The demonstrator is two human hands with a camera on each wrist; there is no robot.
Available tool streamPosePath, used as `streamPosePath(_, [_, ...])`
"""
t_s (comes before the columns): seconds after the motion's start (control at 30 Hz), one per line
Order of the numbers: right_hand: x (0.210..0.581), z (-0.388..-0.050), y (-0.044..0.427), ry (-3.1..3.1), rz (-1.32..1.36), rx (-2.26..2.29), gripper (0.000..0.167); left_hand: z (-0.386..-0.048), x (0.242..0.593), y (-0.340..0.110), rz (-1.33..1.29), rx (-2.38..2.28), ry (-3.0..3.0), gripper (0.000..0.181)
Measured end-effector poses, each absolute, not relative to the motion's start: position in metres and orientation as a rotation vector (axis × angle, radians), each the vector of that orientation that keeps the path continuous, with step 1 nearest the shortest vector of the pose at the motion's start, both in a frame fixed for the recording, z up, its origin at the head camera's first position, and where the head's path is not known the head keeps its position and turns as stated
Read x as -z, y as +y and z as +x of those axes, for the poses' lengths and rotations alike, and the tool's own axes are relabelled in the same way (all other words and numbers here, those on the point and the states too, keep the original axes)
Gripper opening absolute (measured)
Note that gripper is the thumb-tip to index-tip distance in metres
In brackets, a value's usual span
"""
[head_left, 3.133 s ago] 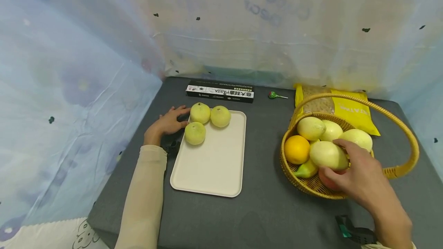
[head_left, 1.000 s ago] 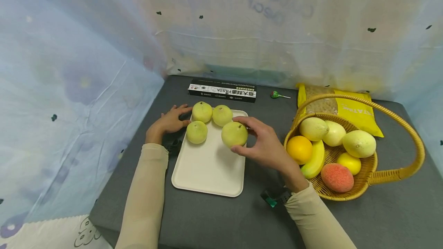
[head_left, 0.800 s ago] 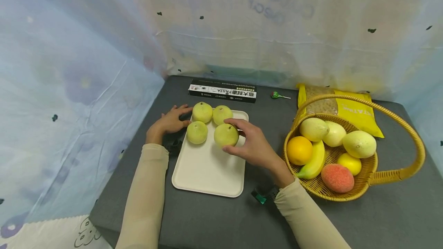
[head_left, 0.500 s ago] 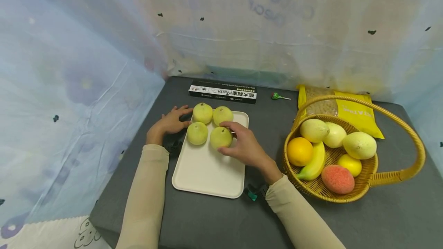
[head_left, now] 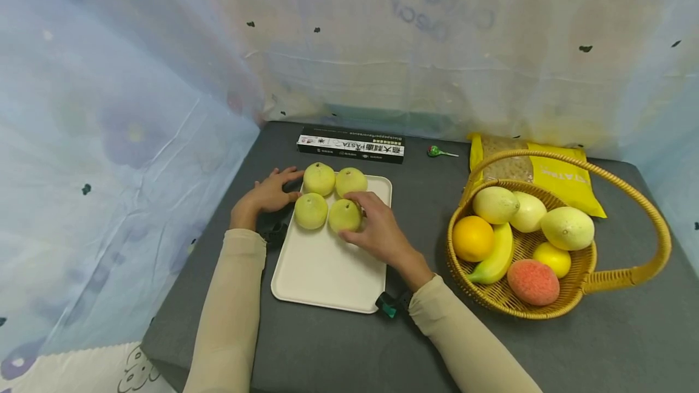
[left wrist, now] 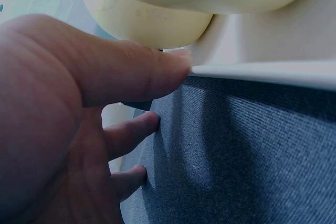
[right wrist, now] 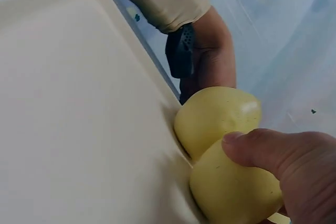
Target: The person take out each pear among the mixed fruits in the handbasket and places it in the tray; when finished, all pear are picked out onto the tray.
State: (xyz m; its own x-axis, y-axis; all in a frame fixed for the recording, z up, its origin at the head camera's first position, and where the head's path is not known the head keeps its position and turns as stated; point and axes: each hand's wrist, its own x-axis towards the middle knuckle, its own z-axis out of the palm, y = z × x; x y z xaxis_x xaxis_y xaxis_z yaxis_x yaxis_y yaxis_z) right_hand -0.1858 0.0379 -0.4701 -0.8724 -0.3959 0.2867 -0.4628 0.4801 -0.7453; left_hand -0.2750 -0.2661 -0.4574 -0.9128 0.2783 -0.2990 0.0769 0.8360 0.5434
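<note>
Clock set on the tray, head view, 12 at its far edge.

Count: one cream rectangular tray (head_left: 327, 278) on a dark grey cloth-covered table (head_left: 306, 350). On the tray, four round, pale yellow-green fruits (head_left: 319, 178), two by two, bunched between 11 and 1. At 3, one golden woven basket (head_left: 494, 293) with an arched handle. Taking the basket as its own dial: three pale yellow-green oval fruits (head_left: 496, 205) at 11, 12 and 2; one round orange fruit (head_left: 472, 239) at 9; one yellow curved banana (head_left: 496, 256) at 8; one small yellow fruit (head_left: 553, 259) at 4; one red fuzzy oval fruit (head_left: 533, 282) near 6. Back to the tray: one black-and-white pasta box (head_left: 351, 145) at 12, one green-and-red lollipop (head_left: 434, 151) at 2, one yellow bag (head_left: 565, 184) between 2 and 3.

Fingers: right hand (head_left: 379, 230) clamped on the held fruit (head_left: 343, 217), the cluster's 5 o'clock one, thumb and fingers on opposite sides. Whether it bears on the tray, cannot tell. Left hand (head_left: 267, 193) at 10, fingers spread apart, thumb tip at the tray's rim, two fingertips on the cloth.
</note>
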Motion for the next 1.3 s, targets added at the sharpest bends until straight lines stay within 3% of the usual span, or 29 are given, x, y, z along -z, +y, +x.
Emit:
streamPosePath(0.43, [0.451, -0.165, 0.06, -2.607, 0.808, -1.284, 0.08, -0.276, 0.457, -0.267, 0.276, -0.768, 2.641, 0.069])
streamPosePath(0.93, [0.402, -0.112, 0.185, -2.554, 0.821, -1.325, 0.085, -0.277, 0.461, -0.267, 0.265, -0.748, 2.642, 0.069])
streamPosePath(1.3, [0.374, -0.11, 0.265, -2.394, 0.626, -1.351, 0.08, -0.278, 0.462, -0.267, 0.273, -0.755, 2.64, 0.07])
